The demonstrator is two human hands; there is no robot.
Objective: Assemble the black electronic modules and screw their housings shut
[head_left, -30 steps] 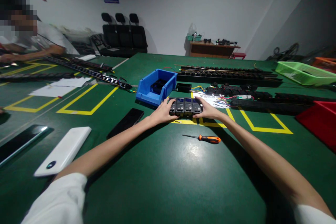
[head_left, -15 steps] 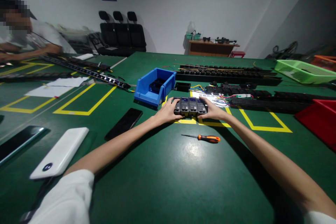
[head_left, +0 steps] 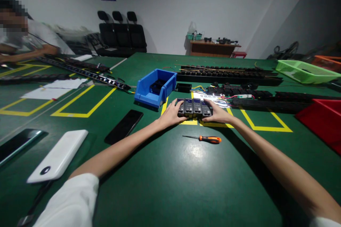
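Note:
A row of several dark box-shaped modules (head_left: 193,108) with sockets along their near faces lies between my two hands. My left hand (head_left: 170,114) is closed on the row's left end, fingers over the top and thumb at the front. At the right end, my right hand (head_left: 218,114) grips the last module in the same way. Closer to me, a screwdriver (head_left: 210,139) with an orange and black handle lies on the green table (head_left: 170,181), its tip pointing left. Just beyond my left hand stands a blue bin (head_left: 145,94) with dark parts inside.
A black phone (head_left: 124,126), a white power bank-like device (head_left: 60,156) and another phone (head_left: 20,145) lie left. Long black module strips (head_left: 229,76) and wires stretch behind my hands. A red bin (head_left: 323,122) and green basket (head_left: 301,71) stand right. Another person (head_left: 39,37) sits far left.
The module row, held in both hands, has moved slightly right relative to the screwdriver. The camera view has shifted a little; both hands keep their grip.

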